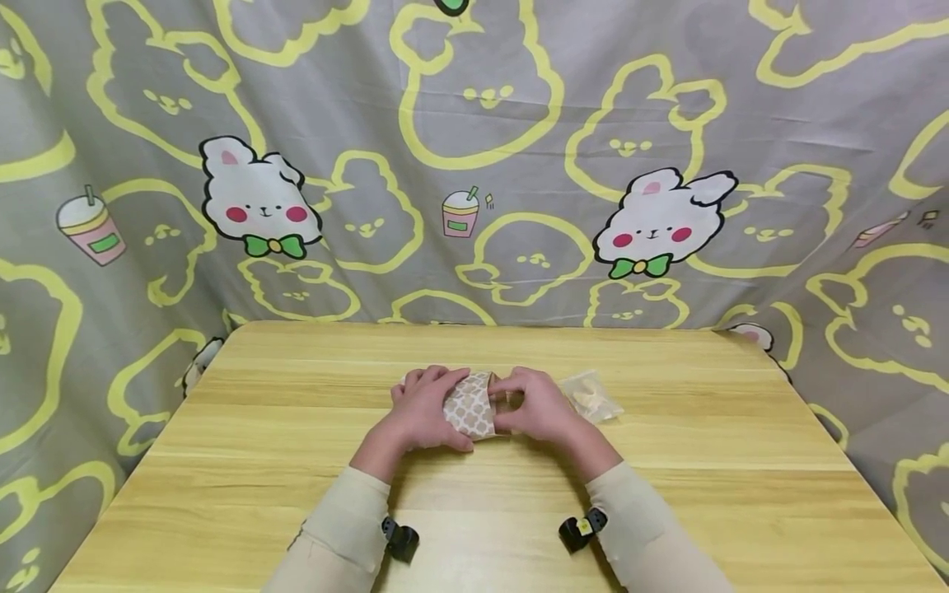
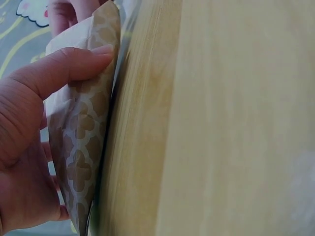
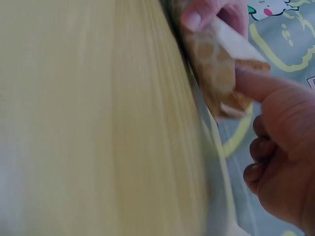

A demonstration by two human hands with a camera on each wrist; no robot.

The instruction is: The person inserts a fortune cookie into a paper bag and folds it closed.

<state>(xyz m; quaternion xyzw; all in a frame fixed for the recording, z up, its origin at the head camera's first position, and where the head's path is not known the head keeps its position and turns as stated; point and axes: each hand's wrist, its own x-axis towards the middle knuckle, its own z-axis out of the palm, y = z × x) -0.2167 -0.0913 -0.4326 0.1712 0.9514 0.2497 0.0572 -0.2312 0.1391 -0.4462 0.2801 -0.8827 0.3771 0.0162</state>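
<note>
At the middle of the wooden tabletop [image 1: 489, 511], the patterned paper bag [image 1: 469, 408] sits between your hands. Your left hand [image 1: 424, 409] grips its body, presumably to steady it; your right hand [image 1: 544, 408] parts thumb and finger at its mouth, likely spreading it, though hidden tips leave any hold uncertain. Just beside lies a translucent packet [image 1: 591, 397].

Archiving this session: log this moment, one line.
Left hand: grips brown-and-white patterned paper bag | right hand: reaches into its open end | clear plastic packet: on light wooden table, right of bag
</note>
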